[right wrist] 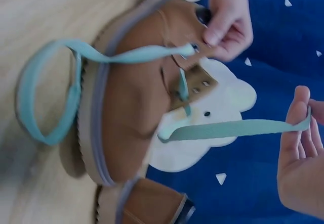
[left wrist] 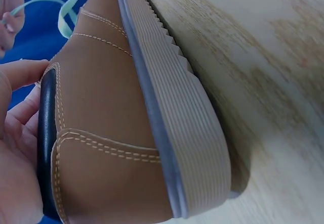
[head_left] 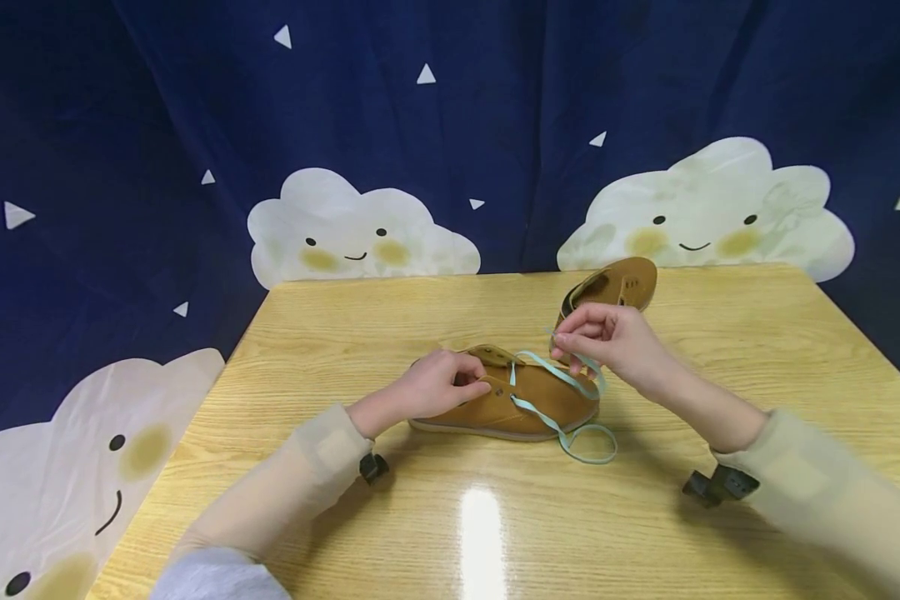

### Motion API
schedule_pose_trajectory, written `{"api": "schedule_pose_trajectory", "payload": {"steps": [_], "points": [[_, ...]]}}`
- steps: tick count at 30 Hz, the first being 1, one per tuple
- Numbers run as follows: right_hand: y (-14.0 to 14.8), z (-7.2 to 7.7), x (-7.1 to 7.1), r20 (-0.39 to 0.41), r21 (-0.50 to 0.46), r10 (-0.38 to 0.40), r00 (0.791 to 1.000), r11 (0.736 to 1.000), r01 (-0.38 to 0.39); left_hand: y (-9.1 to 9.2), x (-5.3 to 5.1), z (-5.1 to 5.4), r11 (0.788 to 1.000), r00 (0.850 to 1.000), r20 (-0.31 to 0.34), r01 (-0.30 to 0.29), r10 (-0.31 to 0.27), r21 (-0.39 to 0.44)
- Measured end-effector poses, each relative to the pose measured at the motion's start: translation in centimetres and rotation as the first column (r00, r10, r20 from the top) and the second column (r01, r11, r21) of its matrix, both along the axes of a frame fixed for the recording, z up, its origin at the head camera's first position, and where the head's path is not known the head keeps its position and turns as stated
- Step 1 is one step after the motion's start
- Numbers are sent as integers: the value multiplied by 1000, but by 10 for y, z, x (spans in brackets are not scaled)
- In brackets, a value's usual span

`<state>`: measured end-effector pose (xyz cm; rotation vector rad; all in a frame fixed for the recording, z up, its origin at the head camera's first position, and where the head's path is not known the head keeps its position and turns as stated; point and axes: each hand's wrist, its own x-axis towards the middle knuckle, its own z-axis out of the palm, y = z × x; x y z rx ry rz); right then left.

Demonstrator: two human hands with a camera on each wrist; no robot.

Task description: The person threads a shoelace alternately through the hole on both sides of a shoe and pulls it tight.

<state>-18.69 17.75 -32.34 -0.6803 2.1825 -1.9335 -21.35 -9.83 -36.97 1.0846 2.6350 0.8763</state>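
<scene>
A brown shoe (head_left: 465,412) with a pale ridged sole stands on the table, toe to the right. A mint-green shoelace (head_left: 540,417) runs through its front eyelets, with one loose length curled beside the toe. My left hand (head_left: 438,385) pinches the edge of the shoe's eyelet flap between thumb and fingers. Above the toe, my right hand (head_left: 607,342) pinches the other length of lace, which stretches taut from the eyelet in the right wrist view. Upper eyelets (right wrist: 205,83) on the far flap hold no lace.
A second brown shoe (head_left: 633,279) lies behind my right hand, its laces not visible. The wooden table (head_left: 330,333) ends at a dark blue curtain (head_left: 495,108) printed with white clouds. Dark wrist devices (head_left: 720,485) sit on both forearms.
</scene>
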Motion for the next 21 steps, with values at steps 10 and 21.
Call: {"api": "schedule_pose_trajectory", "payload": {"steps": [10, 21], "points": [[-29, -19, 4, 41, 129, -11, 999, 992, 5, 0, -1, -2, 1000, 1000, 6, -8, 8, 17], [-44, -38, 7, 15, 243, 36, 999, 969, -38, 0, -1, -4, 1000, 1000, 16, -13, 12, 23]]}}
